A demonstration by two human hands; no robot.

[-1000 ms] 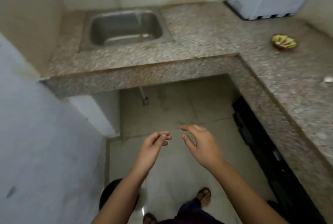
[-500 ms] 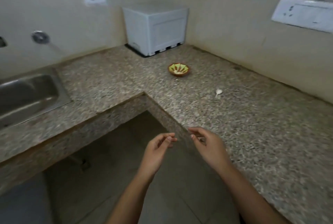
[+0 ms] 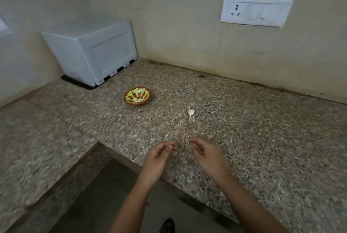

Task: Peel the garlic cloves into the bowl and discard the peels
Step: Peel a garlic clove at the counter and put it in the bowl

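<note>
A small brown bowl (image 3: 137, 96) with a green and brown pattern stands on the granite counter (image 3: 244, 129), with pale peeled cloves inside it. One white garlic piece (image 3: 191, 113) with a thin stem lies on the counter to the right of the bowl. My left hand (image 3: 156, 159) and my right hand (image 3: 208, 155) hover side by side above the counter's front edge, well short of the garlic. The fingers of both are loosely curled and I see nothing in them.
A white boxy appliance (image 3: 92, 48) sits in the back left corner, behind the bowl. A white socket and switch plate (image 3: 256, 11) is on the wall at the right. The counter wraps round an open floor gap (image 3: 105, 204) below my arms.
The view has swung right, from the sink and floor to the counter corner. The bowl and garlic now lie straight ahead. My hands keep the same loose pose, now over the counter edge.
</note>
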